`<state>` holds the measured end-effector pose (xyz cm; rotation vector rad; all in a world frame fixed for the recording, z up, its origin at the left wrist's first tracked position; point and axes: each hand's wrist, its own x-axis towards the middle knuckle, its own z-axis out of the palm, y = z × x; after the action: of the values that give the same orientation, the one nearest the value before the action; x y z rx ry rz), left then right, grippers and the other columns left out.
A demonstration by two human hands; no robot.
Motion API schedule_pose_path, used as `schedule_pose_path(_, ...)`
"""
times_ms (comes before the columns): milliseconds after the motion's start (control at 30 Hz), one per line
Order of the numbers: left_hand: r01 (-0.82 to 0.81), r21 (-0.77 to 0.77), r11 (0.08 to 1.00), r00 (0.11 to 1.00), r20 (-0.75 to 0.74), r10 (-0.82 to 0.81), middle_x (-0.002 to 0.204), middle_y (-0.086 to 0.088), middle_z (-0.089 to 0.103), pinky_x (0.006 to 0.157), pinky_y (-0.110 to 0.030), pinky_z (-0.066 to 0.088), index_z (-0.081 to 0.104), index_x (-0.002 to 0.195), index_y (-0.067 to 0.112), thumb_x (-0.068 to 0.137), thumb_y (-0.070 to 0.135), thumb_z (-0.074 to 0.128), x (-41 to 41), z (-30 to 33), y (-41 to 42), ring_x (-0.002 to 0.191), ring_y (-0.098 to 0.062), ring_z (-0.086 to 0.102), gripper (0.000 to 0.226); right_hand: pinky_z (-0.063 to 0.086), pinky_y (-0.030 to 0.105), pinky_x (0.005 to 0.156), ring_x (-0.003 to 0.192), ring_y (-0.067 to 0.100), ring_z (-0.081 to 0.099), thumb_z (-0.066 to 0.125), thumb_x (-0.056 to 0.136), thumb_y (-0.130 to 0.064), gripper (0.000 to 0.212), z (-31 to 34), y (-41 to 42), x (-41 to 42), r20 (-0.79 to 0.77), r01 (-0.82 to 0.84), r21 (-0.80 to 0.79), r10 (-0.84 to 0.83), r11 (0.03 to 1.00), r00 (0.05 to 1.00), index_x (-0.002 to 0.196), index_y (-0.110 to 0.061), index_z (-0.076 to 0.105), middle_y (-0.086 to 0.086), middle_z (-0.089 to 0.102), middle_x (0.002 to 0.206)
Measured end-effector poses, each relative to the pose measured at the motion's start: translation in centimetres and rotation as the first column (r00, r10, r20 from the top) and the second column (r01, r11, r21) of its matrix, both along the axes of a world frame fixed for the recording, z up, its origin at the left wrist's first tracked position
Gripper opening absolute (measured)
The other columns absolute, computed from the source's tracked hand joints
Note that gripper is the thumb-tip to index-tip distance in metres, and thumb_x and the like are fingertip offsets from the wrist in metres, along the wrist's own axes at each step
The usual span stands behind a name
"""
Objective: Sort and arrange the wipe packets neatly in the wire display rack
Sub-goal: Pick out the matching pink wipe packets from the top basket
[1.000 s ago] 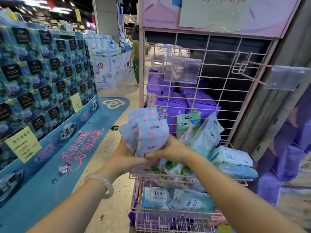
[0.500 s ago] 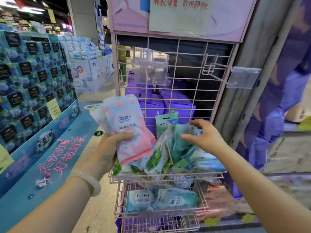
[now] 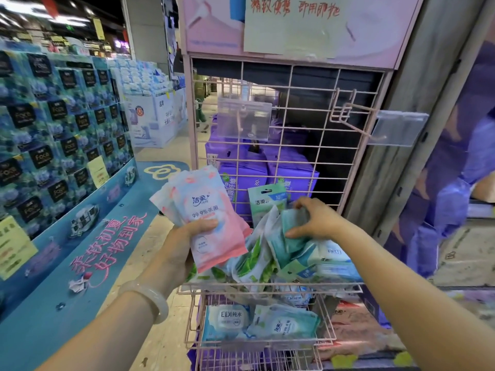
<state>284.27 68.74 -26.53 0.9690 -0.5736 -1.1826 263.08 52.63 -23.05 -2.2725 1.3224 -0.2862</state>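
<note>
In the upper basket of the pink wire rack, a loose heap of green and teal wipe packets, tilted every way and overlapping, none yet stood in a row. Above its left edge, a small fan of pink packets, already pulled out and gathered as one kind, pinched in the left hand with the thumb across the printed face; grip there closed on that bundle. Over the middle of the heap, the right hand, fingers curled around a crumpled teal packet, grip narrow and closed on it, not yet lifted clear of its neighbours. Behind the heap, one green hanging packet upright against the wire grid. Further right in the same basket, a few larger white-and-blue packs lying flat. Below, in the lower basket, two or three bigger packs, also lying loose and not squared. Above, two clear tag holders on bare hooks, nothing hung there. By the look of it, sorting only begun: one colour separated, the bulk still mixed, and all the neat arranging left to do.
</note>
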Motion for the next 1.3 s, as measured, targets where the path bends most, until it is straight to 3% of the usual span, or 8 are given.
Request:
schedule_pose_path(367,0.009,-0.038,0.999,0.999,-0.037,-0.011,0.063,-0.01,0.072,0.039,-0.033,0.053,0.074,0.068,0.014,0.06,0.008,0.065,0.4,-0.6,-0.6,0.05,-0.025,0.068,0.013,0.031,0.028,0.064,0.086,0.02,0.051,0.07,0.075,-0.039,0.039,-1.3,3.4,-0.1,-0.077,-0.164,-0.337,0.147,0.927,0.986,0.1,-0.014,0.054,0.002,0.059,0.103)
schedule_pose_path(500,0.005,-0.033,0.999,1.0,-0.029,-0.006,0.067,-0.01,0.073,0.043,-0.036,0.055,0.071,0.078,0.014,0.056,0.005,0.067,0.5,-0.7,-1.1,0.055,-0.026,0.07,0.024,0.028,0.022,0.068,0.094,0.02,0.05,0.068,0.077,-0.04,0.035,-1.7,3.8,-0.7,-0.102,-0.269,-0.442,0.25,0.856,0.963,0.1,-0.016,0.059,0.0,0.06,0.104)
schedule_pose_path(600,0.0,-0.025,1.0,1.0,-0.027,0.0,0.067,-0.01,0.073,0.044,-0.035,0.055,0.065,0.087,0.012,0.058,0.011,0.065,0.5,-0.5,-1.3,0.055,-0.026,0.07,0.029,0.035,0.033,0.092,0.111,0.024,0.042,0.075,0.069,-0.041,0.058,-0.7,3.4,0.1,-0.249,-0.428,-0.424,0.352,0.798,0.902,0.117,-0.021,0.051,0.001,0.049,0.121)
schedule_pose_path(700,-0.001,-0.024,1.0,1.0,-0.005,0.001,0.066,-0.01,0.072,0.044,-0.034,0.055,0.064,0.087,0.011,0.058,0.011,0.064,0.5,-0.3,-1.3,0.054,-0.026,0.069,0.029,0.02,0.045,0.11,0.136,0.026,0.019,0.08,0.061,-0.042,0.102,1.2,2.1,1.9,-0.52,-0.523,-0.244,0.345,0.817,0.781,0.143,-0.034,0.02,-0.002,0.022,0.151)
schedule_pose_path(833,-0.008,-0.027,1.0,1.0,0.011,0.009,0.067,-0.011,0.071,0.043,-0.036,0.055,0.064,0.09,0.01,0.059,0.01,0.064,0.5,-0.3,-1.4,0.053,-0.027,0.068,0.032,0.0,0.052,0.116,0.144,0.032,-0.005,0.083,0.058,-0.032,0.113,1.1,1.6,4.3,-0.75,-0.615,-0.055,0.374,0.787,0.545,0.146,-0.032,0.011,0.001,0.006,0.157)
schedule_pose_path(900,-0.016,-0.026,1.0,1.0,0.011,0.016,0.068,-0.011,0.072,0.043,-0.037,0.055,0.064,0.091,0.01,0.058,0.009,0.065,0.5,-0.4,-1.4,0.054,-0.027,0.068,0.033,0.008,0.051,0.115,0.14,0.037,0.008,0.084,0.056,-0.029,0.109,0.3,1.8,4.9,-0.809,-0.664,-0.121,0.314,0.738,0.496,0.143,-0.028,0.019,0.008,0.022,0.149)
schedule_pose_path(1167,0.005,-0.017,1.0,1.0,0.029,-0.004,0.072,-0.012,0.07,0.046,-0.038,0.056,0.063,0.094,0.009,0.057,0.01,0.065,0.7,-0.3,-1.1,0.059,-0.028,0.068,0.037,0.038,0.036,0.082,0.107,0.029,0.047,0.075,0.065,-0.036,0.073,-0.6,1.1,4.1,-0.717,-0.747,-0.227,0.411,0.625,0.562,0.126,-0.018,0.039,0.009,0.047,0.117)
schedule_pose_path(1300,0.003,-0.041,0.999,0.999,0.047,-0.001,0.072,-0.013,0.07,0.042,-0.036,0.053,0.067,0.09,0.009,0.058,0.009,0.065,1.2,0.0,-0.7,0.056,-0.029,0.067,0.032,0.034,0.028,0.065,0.082,0.015,0.044,0.08,0.056,-0.035,0.055,0.9,0.3,2.2,-0.464,-0.641,-0.287,0.482,0.711,0.743,0.095,-0.027,0.042,-0.004,0.05,0.092)
